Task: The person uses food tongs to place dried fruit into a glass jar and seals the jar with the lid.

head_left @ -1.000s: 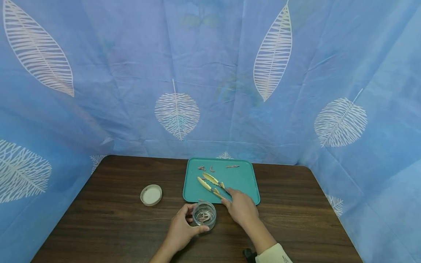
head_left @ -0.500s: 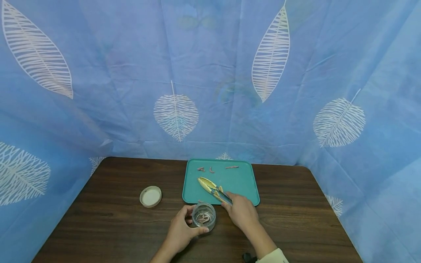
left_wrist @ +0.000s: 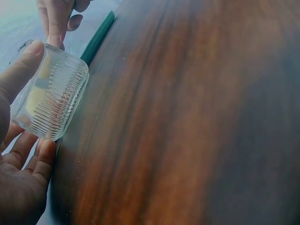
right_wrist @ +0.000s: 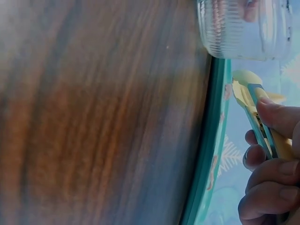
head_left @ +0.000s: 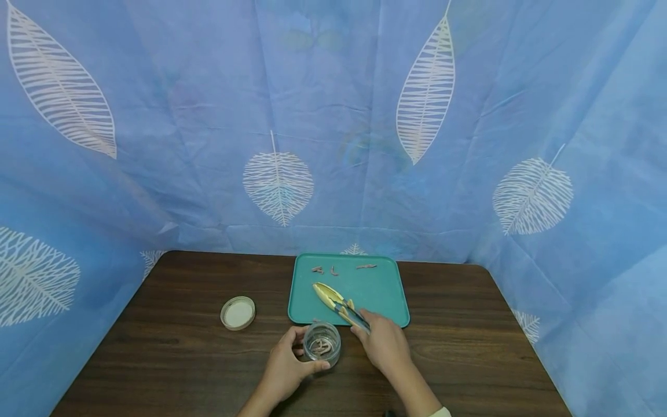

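My left hand [head_left: 288, 364] grips a clear ribbed glass jar [left_wrist: 58, 91], thumb on one side and fingers on the other. Inside the uncapped jar lie several thin pinkish-brown strips [head_left: 321, 347]. In my right hand [head_left: 384, 343] is a pair of tongs [right_wrist: 258, 115] with yellow heads and grey-blue handles. The tong heads [head_left: 328, 296] are squeezed together over the green tray [head_left: 377, 295]; whether a strip is between them cannot be seen. More pinkish strips [head_left: 366, 266] are scattered along the tray's far side.
A round lid [head_left: 238, 313] with a pale inside lies on the dark wooden table [head_left: 182, 347], left of the jar. The tray sits at the table's back edge, near a blue leaf-print curtain [head_left: 333, 116]. The jar stands close to the tray's near edge.
The tong heads were spread apart over the tray a second ago and are now pressed together. My right hand has drawn back slightly. The left hand and jar have stayed in place.
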`<state>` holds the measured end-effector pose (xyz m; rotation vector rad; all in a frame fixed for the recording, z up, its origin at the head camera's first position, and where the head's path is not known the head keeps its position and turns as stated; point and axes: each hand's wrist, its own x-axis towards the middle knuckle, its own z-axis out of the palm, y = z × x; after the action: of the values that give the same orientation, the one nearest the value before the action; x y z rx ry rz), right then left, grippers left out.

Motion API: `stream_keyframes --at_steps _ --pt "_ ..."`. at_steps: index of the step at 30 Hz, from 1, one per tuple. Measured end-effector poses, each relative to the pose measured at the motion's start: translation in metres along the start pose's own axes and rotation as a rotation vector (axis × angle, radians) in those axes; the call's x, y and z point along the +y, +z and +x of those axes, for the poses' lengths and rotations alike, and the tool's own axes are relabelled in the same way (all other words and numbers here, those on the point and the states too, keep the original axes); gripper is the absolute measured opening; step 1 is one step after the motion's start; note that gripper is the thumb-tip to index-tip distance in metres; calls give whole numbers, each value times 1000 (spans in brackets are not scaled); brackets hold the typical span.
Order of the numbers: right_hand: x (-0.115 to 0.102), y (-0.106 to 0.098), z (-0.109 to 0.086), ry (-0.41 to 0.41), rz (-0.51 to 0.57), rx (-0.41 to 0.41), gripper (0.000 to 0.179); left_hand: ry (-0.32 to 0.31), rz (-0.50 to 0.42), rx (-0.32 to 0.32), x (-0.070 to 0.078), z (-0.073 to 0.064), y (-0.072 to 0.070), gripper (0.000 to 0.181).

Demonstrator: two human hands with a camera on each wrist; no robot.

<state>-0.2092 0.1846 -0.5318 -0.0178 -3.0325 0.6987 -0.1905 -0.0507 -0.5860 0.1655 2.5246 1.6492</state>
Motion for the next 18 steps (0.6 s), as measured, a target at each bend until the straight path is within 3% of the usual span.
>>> stream_keyframes --at_steps 18 --pt "1 -26 -54 -38 4 68 52 -4 -4 10 1 -1 1 83"
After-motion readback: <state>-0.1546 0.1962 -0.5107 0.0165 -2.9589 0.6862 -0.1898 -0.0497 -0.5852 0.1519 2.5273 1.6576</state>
